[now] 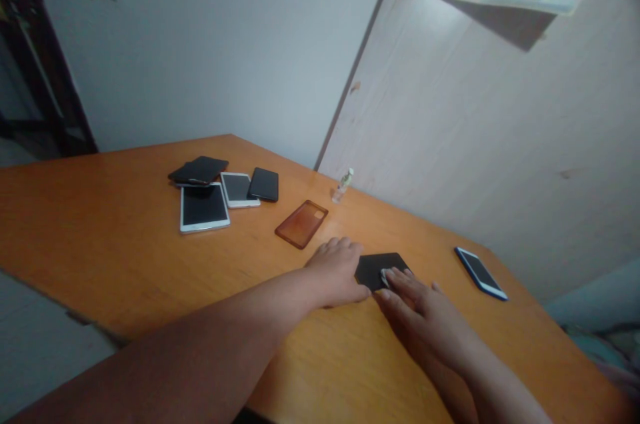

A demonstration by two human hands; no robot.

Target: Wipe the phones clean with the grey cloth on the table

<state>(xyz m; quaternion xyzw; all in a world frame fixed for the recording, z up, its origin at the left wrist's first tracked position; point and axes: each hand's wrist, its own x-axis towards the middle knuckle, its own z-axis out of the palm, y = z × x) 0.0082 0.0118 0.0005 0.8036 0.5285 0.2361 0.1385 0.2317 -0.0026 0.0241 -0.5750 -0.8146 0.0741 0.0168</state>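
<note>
A flat black device, like a phone or small tablet, lies on the wooden table in front of me. My left hand is closed around its left end, fingers over the far edge and thumb at the near one. Over its right part, my right hand presses a small white wipe onto the dark surface. Most of the wipe is hidden under the fingers. Just beyond my left hand is a brown translucent phone case. A small clear bottle with a pale cap stands behind the case.
On the wooden table, a white tablet, a white phone, a black phone and stacked dark devices sit at left. A phone in a dark blue case lies at right. Walls border the far edge.
</note>
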